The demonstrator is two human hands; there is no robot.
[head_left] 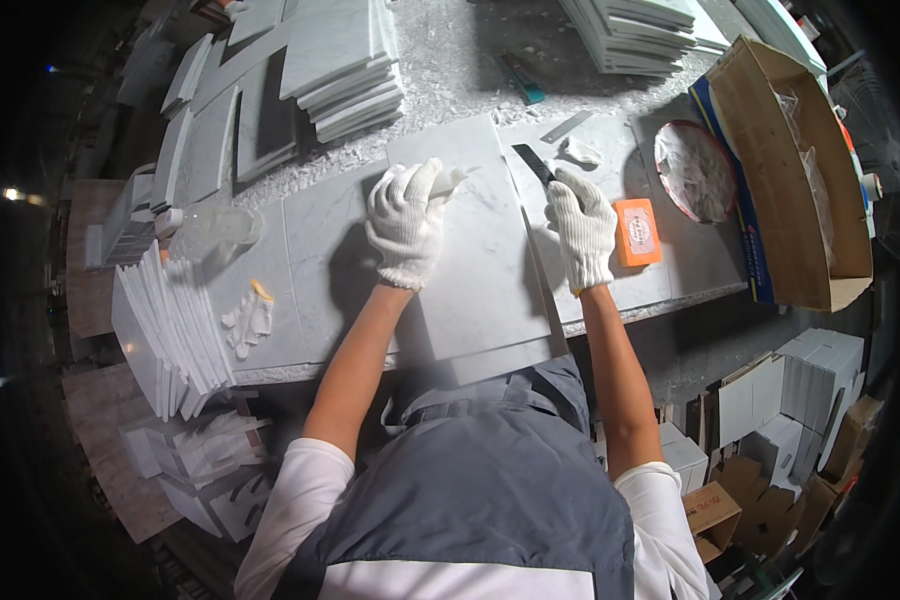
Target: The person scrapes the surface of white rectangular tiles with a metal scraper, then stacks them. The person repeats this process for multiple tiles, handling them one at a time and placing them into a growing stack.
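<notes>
A white marble tile (475,270) lies flat on the tabletop (670,285), straight in front of a person seen from above, its near edge jutting slightly over the tabletop's front rim. Both hands wear white knit work gloves. The left hand (405,225) rests palm down on the tile's upper left part, fingers spread and open, with a small pale scrap or cloth (455,178) just beyond its fingertips; whether it pinches that scrap cannot be told. The right hand (582,228) sits at the tile's right edge, fingers curled around a dark flat blade (533,162) that points up and away from the person.

Just right of the right hand lies an orange rectangular block (637,232). Beyond it sits a round red-rimmed dish (695,170) holding pale scraps, and next to that an open cardboard box (810,200). A spare white glove (248,318) lies on the tabletop to the left, near a row of tiles standing on edge (170,335). Stacks of marble tiles (345,65) fill the far side, with another stack (640,30) at the upper right.
</notes>
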